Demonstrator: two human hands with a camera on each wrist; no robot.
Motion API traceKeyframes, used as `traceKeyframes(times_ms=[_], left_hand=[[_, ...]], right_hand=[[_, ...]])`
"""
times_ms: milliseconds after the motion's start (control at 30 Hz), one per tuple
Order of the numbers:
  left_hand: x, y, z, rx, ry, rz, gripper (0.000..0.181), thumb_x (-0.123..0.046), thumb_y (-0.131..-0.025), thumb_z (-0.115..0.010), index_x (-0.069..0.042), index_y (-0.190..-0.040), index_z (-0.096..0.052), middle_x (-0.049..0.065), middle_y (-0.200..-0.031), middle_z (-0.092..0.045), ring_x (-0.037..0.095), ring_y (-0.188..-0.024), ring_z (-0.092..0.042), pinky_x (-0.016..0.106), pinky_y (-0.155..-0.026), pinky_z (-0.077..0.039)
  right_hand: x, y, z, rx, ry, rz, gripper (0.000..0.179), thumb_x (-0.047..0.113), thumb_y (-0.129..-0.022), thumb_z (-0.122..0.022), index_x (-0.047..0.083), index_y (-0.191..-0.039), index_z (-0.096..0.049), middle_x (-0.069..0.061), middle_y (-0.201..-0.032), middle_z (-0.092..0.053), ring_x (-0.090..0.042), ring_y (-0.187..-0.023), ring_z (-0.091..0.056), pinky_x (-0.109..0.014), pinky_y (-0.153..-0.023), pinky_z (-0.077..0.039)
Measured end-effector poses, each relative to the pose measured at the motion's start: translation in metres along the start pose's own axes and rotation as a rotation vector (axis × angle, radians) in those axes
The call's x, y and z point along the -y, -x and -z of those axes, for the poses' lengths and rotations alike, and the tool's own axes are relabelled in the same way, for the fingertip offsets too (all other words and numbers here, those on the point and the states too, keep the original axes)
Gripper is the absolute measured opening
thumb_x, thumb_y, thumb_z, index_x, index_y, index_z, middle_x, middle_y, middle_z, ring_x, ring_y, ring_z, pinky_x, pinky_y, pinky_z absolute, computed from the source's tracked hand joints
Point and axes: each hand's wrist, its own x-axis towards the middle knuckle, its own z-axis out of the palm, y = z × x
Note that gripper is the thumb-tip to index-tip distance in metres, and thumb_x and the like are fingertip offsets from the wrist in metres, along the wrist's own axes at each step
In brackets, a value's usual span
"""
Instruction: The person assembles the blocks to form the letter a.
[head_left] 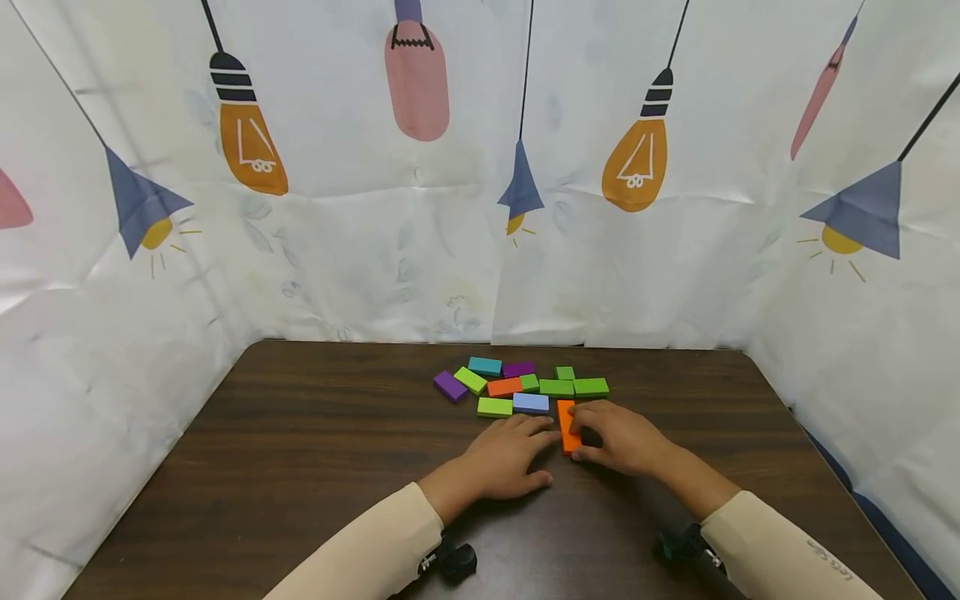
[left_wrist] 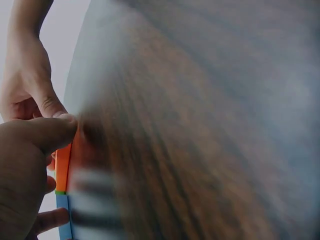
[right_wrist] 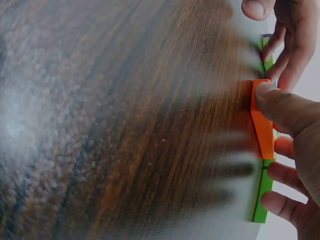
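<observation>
An orange block (head_left: 566, 415) lies lengthwise toward the person on the dark wooden table. My right hand (head_left: 626, 439) pinches it, thumb at its near end and fingers along its right side; in the right wrist view the thumb presses the end of the orange block (right_wrist: 263, 127). To its left, my left hand (head_left: 506, 458) rests low with fingers spread loosely, fingertips close by the orange block and the blue block (head_left: 531, 403). A lime block (head_left: 495, 407) sits end to end with the blue one.
Behind the hands are a purple block (head_left: 450, 386), another lime block (head_left: 470, 381), a teal block (head_left: 484, 367), a second purple block (head_left: 519, 369), a red-orange block (head_left: 505, 388) and several green blocks (head_left: 591, 387). A patterned white curtain (head_left: 450, 250) surrounds the table (head_left: 300, 450).
</observation>
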Motion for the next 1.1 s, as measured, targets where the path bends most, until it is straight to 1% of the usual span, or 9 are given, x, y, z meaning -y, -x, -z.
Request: traceKeyframes(times_ms=[167, 333, 433, 500, 600, 733, 867, 967, 1100], left_hand=[[-0.004, -0.006, -0.001, 0.048, -0.066, -0.035, 0.068, -0.057, -0.098, -0.06, -0.035, -0.159, -0.039, -0.006, -0.165, -0.03, 0.025, -0.144, -0.038, 0.055, -0.111, -0.037], [-0.007, -0.008, -0.001, 0.08, -0.116, -0.048, 0.067, -0.06, -0.098, -0.057, -0.038, -0.159, -0.037, -0.01, -0.165, -0.028, 0.027, -0.143, -0.039, 0.057, -0.109, -0.038], [-0.009, -0.01, 0.0, 0.095, -0.124, -0.04, 0.068, -0.06, -0.098, -0.057, -0.038, -0.159, -0.038, -0.012, -0.165, -0.028, 0.026, -0.143, -0.039, 0.055, -0.11, -0.037], [-0.009, -0.011, 0.0, 0.104, -0.126, -0.033, 0.068, -0.061, -0.098, -0.058, -0.038, -0.159, -0.038, -0.013, -0.165, -0.028, 0.025, -0.143, -0.038, 0.054, -0.11, -0.038], [-0.009, -0.011, 0.001, 0.111, -0.132, -0.026, 0.067, -0.061, -0.097, -0.059, -0.038, -0.158, -0.04, -0.014, -0.165, -0.029, 0.024, -0.143, -0.039, 0.052, -0.109, -0.039], [-0.009, -0.01, 0.002, 0.108, -0.147, -0.03, 0.068, -0.062, -0.097, -0.059, -0.038, -0.158, -0.04, -0.014, -0.165, -0.029, 0.023, -0.142, -0.039, 0.051, -0.108, -0.04], [-0.008, -0.01, 0.002, 0.104, -0.14, -0.034, 0.068, -0.062, -0.097, -0.059, -0.038, -0.158, -0.039, -0.014, -0.165, -0.028, 0.022, -0.143, -0.039, 0.05, -0.108, -0.04], [-0.008, -0.01, 0.003, 0.108, -0.126, -0.033, 0.068, -0.061, -0.097, -0.06, -0.039, -0.158, -0.04, -0.014, -0.165, -0.028, 0.022, -0.143, -0.038, 0.051, -0.108, -0.04], [-0.007, -0.011, 0.003, 0.11, -0.122, -0.035, 0.068, -0.061, -0.096, -0.06, -0.039, -0.157, -0.04, -0.014, -0.165, -0.028, 0.021, -0.143, -0.038, 0.051, -0.108, -0.04]], right_hand=[[-0.001, 0.0, 0.0, 0.005, -0.004, 0.0, 0.029, 0.039, -0.09, -0.08, 0.022, -0.111, -0.069, -0.007, -0.135, -0.063, -0.03, -0.126, -0.057, -0.053, -0.098, -0.051], [-0.006, -0.002, 0.007, 0.066, -0.035, -0.001, 0.028, 0.035, -0.09, -0.08, 0.023, -0.113, -0.071, -0.008, -0.141, -0.06, -0.031, -0.131, -0.054, -0.054, -0.102, -0.047], [-0.012, -0.007, 0.013, 0.074, -0.058, 0.005, 0.025, 0.027, -0.091, -0.078, 0.021, -0.114, -0.071, -0.006, -0.136, -0.063, -0.031, -0.128, -0.056, -0.054, -0.104, -0.046], [-0.016, -0.012, 0.017, 0.05, -0.053, -0.001, 0.024, 0.023, -0.093, -0.076, 0.018, -0.116, -0.072, -0.003, -0.13, -0.065, -0.03, -0.125, -0.057, -0.054, -0.104, -0.046], [-0.021, -0.024, 0.022, -0.011, -0.036, -0.04, 0.024, 0.02, -0.095, -0.073, 0.013, -0.118, -0.072, -0.002, -0.124, -0.067, -0.03, -0.122, -0.058, -0.054, -0.102, -0.047], [-0.028, -0.04, 0.025, -0.064, 0.002, -0.096, 0.026, 0.019, -0.098, -0.07, 0.008, -0.121, -0.072, -0.008, -0.124, -0.067, -0.035, -0.123, -0.058, -0.055, -0.101, -0.047], [-0.036, -0.054, 0.024, -0.051, 0.027, -0.165, 0.03, 0.024, -0.1, -0.067, 0.006, -0.124, -0.071, -0.012, -0.125, -0.067, -0.037, -0.121, -0.058, -0.056, -0.101, -0.047], [-0.041, -0.064, 0.022, -0.025, 0.036, -0.219, 0.033, 0.031, -0.102, -0.065, 0.008, -0.125, -0.071, -0.012, -0.125, -0.067, -0.036, -0.119, -0.06, -0.056, -0.1, -0.047], [-0.045, -0.075, 0.02, 0.006, 0.047, -0.269, 0.033, 0.035, -0.102, -0.063, 0.01, -0.122, -0.072, -0.011, -0.122, -0.069, -0.035, -0.115, -0.062, -0.055, -0.098, -0.049]])
